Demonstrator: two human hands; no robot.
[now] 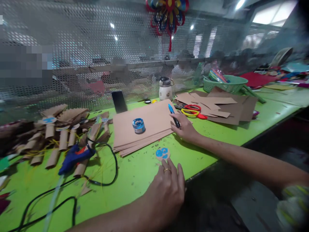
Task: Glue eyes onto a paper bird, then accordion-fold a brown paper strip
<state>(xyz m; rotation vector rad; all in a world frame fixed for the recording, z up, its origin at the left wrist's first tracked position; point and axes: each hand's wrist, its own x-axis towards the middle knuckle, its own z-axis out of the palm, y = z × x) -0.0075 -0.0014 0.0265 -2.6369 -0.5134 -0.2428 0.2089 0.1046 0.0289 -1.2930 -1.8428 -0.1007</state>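
My right hand (184, 128) rests on the edge of a stack of brown cardboard sheets (145, 127) and pinches a blue-tipped paintbrush (173, 115). A small round pot of blue paint (138, 125) stands on the stack. My left hand (166, 190) lies on the green table (135, 174) near the front edge, fingers stretched out, fingertips just below a small cardboard cutout painted blue (162, 153). A ring sits on one finger.
A blue glue gun (74, 154) with a black cable (106, 167) lies left, among cardboard tube figures (58, 135). Red and yellow scissors (193, 111), cardboard scraps (224, 106), a green basket (225, 84), a white bottle (165, 88) and a phone (119, 101) sit behind. A perforated screen (96, 48) backs the table.
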